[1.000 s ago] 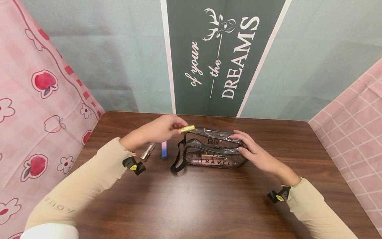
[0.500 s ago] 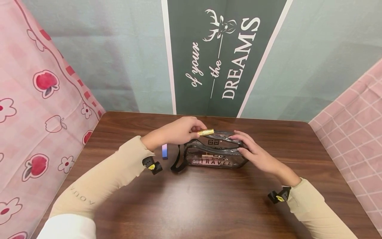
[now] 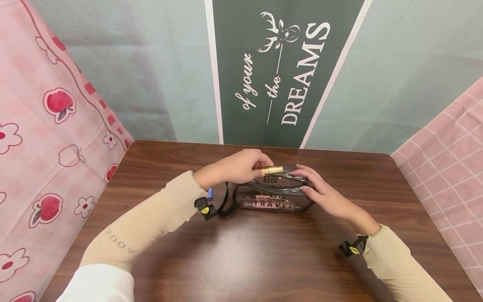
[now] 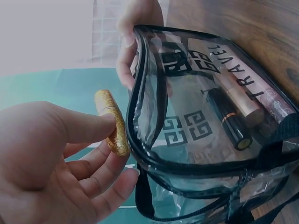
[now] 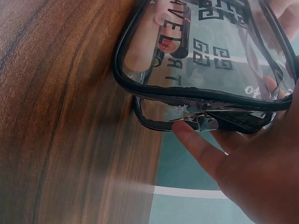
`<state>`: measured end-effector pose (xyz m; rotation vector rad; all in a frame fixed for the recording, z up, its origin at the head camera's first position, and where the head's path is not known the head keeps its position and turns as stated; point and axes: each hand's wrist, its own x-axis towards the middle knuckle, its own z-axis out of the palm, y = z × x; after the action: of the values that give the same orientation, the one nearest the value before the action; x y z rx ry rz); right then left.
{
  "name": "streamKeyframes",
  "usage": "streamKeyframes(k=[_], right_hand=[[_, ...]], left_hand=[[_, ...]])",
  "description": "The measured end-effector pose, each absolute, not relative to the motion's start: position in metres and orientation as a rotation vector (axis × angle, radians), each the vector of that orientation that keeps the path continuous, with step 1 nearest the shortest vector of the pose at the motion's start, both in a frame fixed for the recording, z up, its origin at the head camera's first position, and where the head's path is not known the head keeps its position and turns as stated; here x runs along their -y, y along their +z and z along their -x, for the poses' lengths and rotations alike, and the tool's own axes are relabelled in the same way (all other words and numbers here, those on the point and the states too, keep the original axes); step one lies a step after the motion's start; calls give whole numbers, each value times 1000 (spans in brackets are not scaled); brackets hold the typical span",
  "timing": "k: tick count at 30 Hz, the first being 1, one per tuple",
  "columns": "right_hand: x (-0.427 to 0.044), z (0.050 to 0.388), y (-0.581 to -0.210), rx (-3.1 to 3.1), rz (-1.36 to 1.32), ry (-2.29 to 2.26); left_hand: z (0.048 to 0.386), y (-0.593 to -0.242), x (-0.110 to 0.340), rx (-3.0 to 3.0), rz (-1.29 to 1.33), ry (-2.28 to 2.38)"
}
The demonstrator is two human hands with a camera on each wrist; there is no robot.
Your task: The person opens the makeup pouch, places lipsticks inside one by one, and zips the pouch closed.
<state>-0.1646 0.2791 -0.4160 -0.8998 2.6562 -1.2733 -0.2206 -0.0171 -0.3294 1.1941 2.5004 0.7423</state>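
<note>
My left hand pinches a gold lipstick tube between thumb and fingers, above the mouth of a clear zip pouch. In the left wrist view the gold tube lies just outside the pouch's black-trimmed rim. At the pouch's right end, my right hand grips the rim, thumb on the near side and fingers on the far side, with the mouth spread apart. Through the clear wall show a black lipstick, a rose-gold tube and a pinkish tube.
Left of the pouch a blue tube or small box is partly covered by the left sleeve. The pouch's black strap loops out on that side. Brown wooden table stretches in front; a printed cloth hangs behind.
My left hand has carried the gold lipstick tube rightward over the pouch's mouth. Its sleeve now hides a clear-and-silver tube and part of the blue one. The right hand stays in place.
</note>
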Motion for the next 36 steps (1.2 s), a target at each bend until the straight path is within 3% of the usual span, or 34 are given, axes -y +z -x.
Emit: streamKeyframes(k=[36], right_hand=[[-273,153,-419,-2687,915,-1285]], left_hand=[[211,-332,17,-2489,-1211,688]])
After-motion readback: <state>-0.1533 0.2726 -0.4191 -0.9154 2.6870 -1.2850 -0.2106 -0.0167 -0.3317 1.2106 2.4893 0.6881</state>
